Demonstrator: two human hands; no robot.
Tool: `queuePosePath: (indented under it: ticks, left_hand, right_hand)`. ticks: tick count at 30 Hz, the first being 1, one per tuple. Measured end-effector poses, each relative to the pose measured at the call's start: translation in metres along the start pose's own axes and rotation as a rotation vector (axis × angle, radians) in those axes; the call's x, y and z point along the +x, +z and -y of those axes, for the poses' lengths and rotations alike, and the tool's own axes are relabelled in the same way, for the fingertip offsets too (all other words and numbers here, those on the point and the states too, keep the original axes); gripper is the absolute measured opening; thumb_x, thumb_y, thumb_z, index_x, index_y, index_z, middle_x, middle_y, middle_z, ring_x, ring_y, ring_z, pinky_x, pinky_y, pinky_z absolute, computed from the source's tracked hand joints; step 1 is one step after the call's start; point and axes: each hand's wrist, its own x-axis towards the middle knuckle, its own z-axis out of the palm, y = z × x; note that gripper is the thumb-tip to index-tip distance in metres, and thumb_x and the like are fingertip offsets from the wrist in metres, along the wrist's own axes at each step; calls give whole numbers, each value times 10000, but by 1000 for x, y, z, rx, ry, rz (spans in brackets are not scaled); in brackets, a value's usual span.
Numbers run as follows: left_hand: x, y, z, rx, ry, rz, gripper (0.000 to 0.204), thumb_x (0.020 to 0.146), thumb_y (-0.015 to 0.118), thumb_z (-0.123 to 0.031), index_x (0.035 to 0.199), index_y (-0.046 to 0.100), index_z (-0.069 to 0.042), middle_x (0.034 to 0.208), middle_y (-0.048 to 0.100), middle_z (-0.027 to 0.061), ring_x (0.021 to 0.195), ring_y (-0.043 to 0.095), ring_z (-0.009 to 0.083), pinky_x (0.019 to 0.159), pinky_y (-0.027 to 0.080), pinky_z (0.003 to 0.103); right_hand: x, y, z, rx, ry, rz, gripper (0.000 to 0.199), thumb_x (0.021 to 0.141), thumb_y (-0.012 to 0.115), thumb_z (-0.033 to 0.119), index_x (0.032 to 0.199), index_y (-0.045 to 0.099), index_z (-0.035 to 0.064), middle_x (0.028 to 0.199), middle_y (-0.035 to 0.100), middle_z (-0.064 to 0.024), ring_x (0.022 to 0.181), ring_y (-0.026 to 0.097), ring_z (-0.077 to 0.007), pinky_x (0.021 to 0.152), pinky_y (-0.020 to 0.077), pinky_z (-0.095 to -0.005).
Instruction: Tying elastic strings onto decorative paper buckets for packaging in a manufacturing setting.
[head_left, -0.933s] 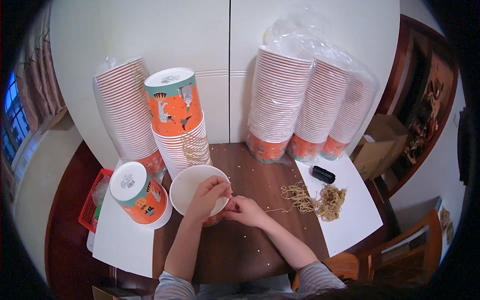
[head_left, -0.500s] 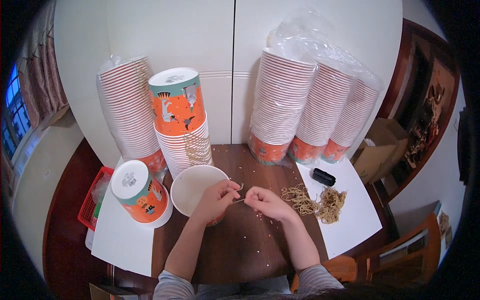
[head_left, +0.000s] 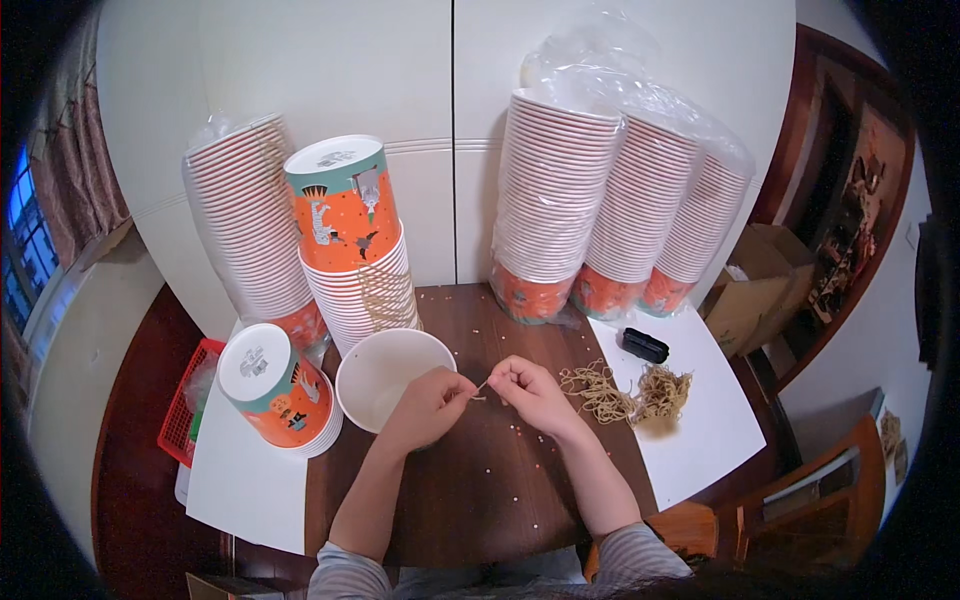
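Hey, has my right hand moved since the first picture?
Yes: your right hand has moved rightward, away from the upright paper bucket and closer to the tangled tan strands.

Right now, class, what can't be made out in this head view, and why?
All in the head view:
Thin tan strand: whether its ends join; fingers of the left hand and right hand cover parts.
Open tub: near outer side, mostly behind the left hand.
Box at lower left: cut off by the lower edge.
Dark object at far right: kind unclear, fading into the lens rim.
Near upturned tub: base print too small to read.
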Motion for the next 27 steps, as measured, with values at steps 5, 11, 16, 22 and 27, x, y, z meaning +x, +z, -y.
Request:
queuePosePath:
  ticks: [5, 11, 16, 22, 27]
  left_hand:
    - [-2, 0, 0, -65, 8, 77, 109, 763, 581, -109, 803, 605, -10, 718, 572, 67, 630, 539, 115, 560, 425, 251]
    - [-2, 5, 6, -182, -200, 65, 139, 790, 565, -142, 817, 600, -10, 687, 588, 39, 623, 528, 74, 566, 424, 227]
    - [1, 0, 7, -286, -255, 105, 130, 802, 550, -121, 821, 586, 3, 719, 590, 16, 686, 552, 79, 642, 451, 228]
    - [1, -4, 5, -388, -215, 127, 109, 813, 523, -99, 814, 578, -5, 732, 590, 21, 699, 549, 83, 664, 444, 225]
    - [0, -4, 18, -329, -192, 85, 124, 806, 526, -127, 799, 570, -10, 712, 597, 30, 667, 547, 72, 602, 424, 214]
  right_hand:
    - [0, 0, 3, 8, 45, 16, 99, 863, 519, 148, 822, 515, 58, 684, 472, 50, 615, 431, -18, 542, 350, -169]
    - [1, 1, -2, -21, -228, -189, 63, 824, 525, 100, 845, 543, 44, 675, 517, -5, 603, 477, -58, 521, 381, -200]
    - [-7, 2, 21, -489, -297, -85, 141, 753, 573, 100, 888, 614, 86, 788, 567, -69, 676, 572, -195, 605, 460, -274]
    - [-4, 7, 7, -610, -354, -27, 156, 724, 631, 157, 861, 614, 84, 824, 575, -66, 734, 586, -234, 631, 475, -317]
    - [-5, 10, 10, -543, -341, -108, 109, 714, 625, 110, 807, 598, 59, 785, 561, -61, 681, 566, -187, 575, 450, -282]
